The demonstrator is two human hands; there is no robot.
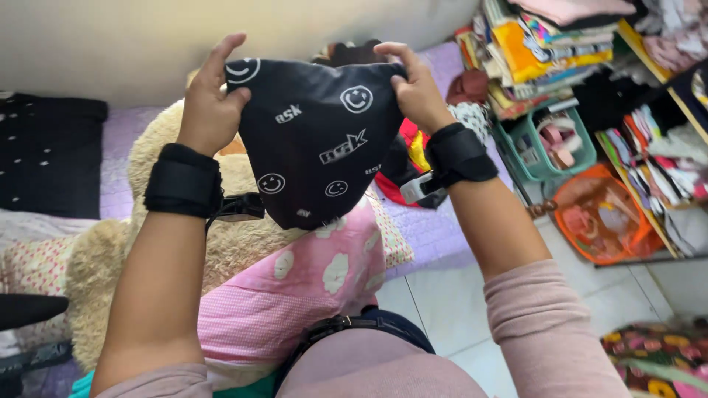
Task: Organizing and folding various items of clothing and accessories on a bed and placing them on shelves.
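I hold up a black garment (313, 144) printed with white smiley faces and lettering, stretched between both hands at chest height. My left hand (210, 99) grips its upper left edge, fingers raised over the top. My right hand (417, 88) pinches the upper right edge. Both wrists wear black straps. The cloth hangs down to a point over a pink cloth with white shapes (295, 291) that lies in my lap.
A big tan plush bear (110, 250) lies on a purple bed (431, 228) behind the garment. Folded clothes (538, 44) fill shelves at right, with a teal basket (549, 140) and an orange mesh basket (601, 217) below. White tile floor (457, 302) runs beside the bed.
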